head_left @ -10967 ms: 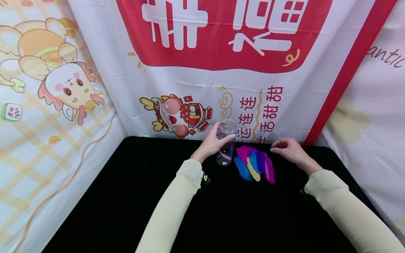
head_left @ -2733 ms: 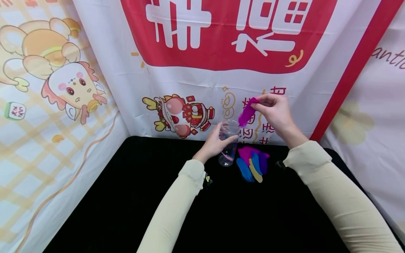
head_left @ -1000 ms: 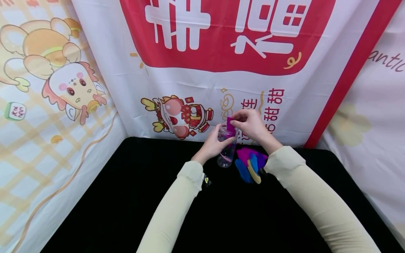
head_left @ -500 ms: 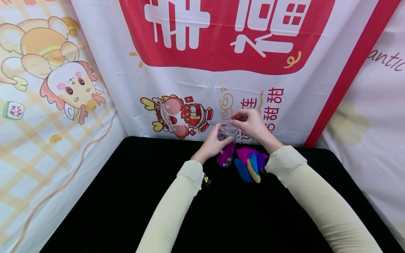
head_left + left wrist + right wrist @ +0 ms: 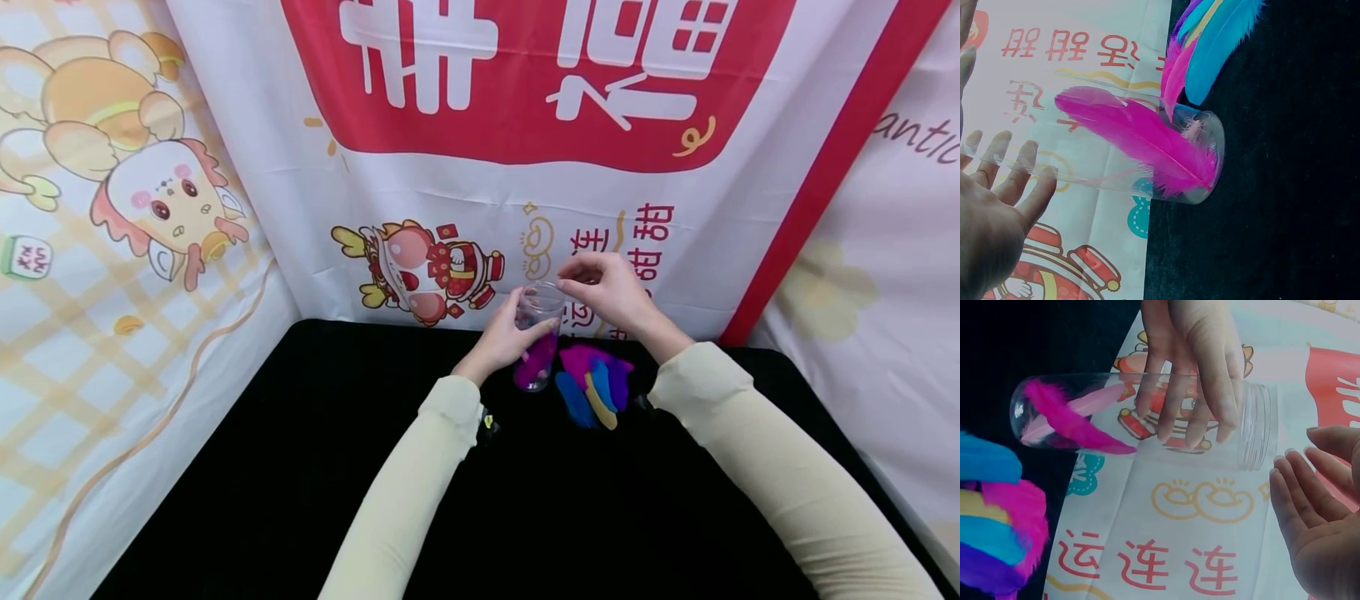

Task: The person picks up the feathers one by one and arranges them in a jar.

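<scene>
Black tabletop [image 5: 300, 500] beneath; left fingers [image 5: 1215, 387] partly hide the jar [image 5: 1257, 425]; piled feathers [image 5: 600, 385] overlap.

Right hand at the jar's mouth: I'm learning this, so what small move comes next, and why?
Probably lower the right hand to the feather pile: that hand looks empty, a magenta feather lies inside the jar, which the left hand holds.

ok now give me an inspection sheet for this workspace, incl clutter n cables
Surface: black tabletop
Job's things: clear jar, no lid on, with a magenta feather and a pale pink feather inside; loose feathers beside it, blue, yellow, purple and magenta
Clutter: nothing seen
Hands: left hand grips the jar; right hand near its mouth, holding nothing visible
Cables: nothing seen
Surroundings: printed cloths behind, left and right
</scene>
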Tool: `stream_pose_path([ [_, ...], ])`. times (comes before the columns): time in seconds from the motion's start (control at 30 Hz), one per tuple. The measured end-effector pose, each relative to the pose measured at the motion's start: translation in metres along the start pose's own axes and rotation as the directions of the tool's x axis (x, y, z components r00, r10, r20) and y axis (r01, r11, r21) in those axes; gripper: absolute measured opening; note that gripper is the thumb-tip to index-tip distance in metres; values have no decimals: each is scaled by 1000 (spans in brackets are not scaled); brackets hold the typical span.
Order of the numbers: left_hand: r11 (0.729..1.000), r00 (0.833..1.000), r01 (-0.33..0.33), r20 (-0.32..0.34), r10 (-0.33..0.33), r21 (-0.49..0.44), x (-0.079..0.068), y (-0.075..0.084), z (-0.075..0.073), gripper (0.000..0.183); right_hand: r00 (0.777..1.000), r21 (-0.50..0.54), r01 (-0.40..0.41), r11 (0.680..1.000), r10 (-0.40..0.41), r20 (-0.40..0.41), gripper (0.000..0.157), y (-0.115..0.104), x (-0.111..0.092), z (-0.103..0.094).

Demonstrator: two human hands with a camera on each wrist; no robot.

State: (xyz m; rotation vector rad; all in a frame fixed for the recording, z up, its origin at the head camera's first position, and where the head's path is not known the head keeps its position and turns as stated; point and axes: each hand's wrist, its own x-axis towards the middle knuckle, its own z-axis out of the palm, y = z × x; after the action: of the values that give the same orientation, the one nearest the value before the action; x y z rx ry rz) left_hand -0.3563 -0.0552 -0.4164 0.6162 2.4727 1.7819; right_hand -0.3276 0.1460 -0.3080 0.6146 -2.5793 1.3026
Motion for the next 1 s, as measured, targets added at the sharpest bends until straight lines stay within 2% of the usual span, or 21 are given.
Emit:
stream_pose_path([
  [0.33,999,1000,-11,-27,12,49,1,-1,0,76,1000,-54,-3,999,4,24,18,6,-6,-6],
  [0.63,997,999,-5,-36,8,74,0,-1,1,77,998,-55,-23,998,26,62,20,16,-11,-10],
  [1.0,997,1000,-2,-24,4,72,1,0,1,84,997,-84,-49,995,54,49,20,28,-20,-12],
])
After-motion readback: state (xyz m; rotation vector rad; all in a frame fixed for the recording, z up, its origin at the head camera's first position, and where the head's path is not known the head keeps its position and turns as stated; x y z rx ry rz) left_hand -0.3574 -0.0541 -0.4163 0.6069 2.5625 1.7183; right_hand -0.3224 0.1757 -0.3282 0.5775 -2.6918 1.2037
